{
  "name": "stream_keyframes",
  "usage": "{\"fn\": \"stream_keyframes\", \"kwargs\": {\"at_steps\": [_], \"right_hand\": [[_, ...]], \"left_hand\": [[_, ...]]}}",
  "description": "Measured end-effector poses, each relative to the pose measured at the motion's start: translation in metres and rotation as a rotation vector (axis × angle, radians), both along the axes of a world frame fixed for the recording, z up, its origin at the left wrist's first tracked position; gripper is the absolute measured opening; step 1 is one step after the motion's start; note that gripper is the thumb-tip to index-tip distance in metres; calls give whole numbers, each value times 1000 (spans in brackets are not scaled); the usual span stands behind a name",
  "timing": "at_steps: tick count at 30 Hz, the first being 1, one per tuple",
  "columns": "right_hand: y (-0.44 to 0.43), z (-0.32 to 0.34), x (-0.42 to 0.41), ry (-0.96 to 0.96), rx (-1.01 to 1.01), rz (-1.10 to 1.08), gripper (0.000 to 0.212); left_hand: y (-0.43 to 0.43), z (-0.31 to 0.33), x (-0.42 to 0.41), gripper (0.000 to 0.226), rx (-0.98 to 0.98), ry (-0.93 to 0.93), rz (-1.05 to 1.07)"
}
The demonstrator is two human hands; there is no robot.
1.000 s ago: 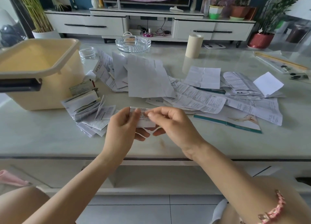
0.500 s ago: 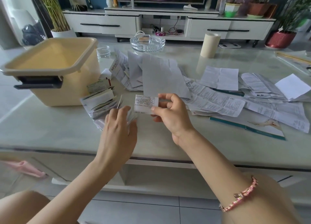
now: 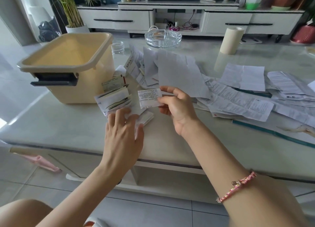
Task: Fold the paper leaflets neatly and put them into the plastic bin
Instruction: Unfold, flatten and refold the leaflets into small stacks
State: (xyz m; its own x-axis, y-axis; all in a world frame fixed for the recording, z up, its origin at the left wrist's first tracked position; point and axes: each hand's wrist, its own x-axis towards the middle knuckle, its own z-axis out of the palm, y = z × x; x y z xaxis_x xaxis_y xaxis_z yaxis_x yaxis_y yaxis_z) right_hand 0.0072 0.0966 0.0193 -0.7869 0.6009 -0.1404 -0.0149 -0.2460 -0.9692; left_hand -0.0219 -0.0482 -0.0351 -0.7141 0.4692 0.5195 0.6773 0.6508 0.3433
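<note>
A small folded leaflet [image 3: 148,98] with printed text is pinched by my right hand [image 3: 177,105] above the table. To its left lies a pile of folded leaflets [image 3: 113,100] beside the cream plastic bin [image 3: 71,83]. My left hand [image 3: 123,131] lies on the near edge of that pile, fingers spread over the papers and the thumb beside a folded piece. The bin stands open at the table's left; its inside looks bare from here. Unfolded leaflets [image 3: 238,97] are strewn across the middle and right of the table.
A glass ashtray [image 3: 163,38], a small glass cup [image 3: 117,47] and a cream paper roll [image 3: 231,40] stand at the back of the marble table [image 3: 51,121]. A teal-edged booklet [image 3: 276,132] lies at the right. A TV cabinet and potted plants are behind.
My left hand let go of the folded leaflet and dropped onto the folded pile at the left. My right hand kept the leaflet and raised it. The view swung left.
</note>
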Motion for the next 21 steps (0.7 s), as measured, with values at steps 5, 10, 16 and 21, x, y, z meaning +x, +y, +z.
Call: {"fn": "stream_keyframes", "kwargs": {"at_steps": [5, 10, 16, 21], "right_hand": [[3, -16, -11, -117, 317, 53, 24], [-4, -34, -23, -178, 665, 42, 17], [-15, -42, -31, -163, 888, 32, 10], [0, -27, -20, -147, 995, -60, 21]], "left_hand": [[0, -6, 1, 39, -94, 53, 7], [-1, 1, 6, 33, -54, 58, 42], [1, 6, 6, 37, -86, 178, -83], [-3, -2, 4, 50, -258, 156, -32]]}}
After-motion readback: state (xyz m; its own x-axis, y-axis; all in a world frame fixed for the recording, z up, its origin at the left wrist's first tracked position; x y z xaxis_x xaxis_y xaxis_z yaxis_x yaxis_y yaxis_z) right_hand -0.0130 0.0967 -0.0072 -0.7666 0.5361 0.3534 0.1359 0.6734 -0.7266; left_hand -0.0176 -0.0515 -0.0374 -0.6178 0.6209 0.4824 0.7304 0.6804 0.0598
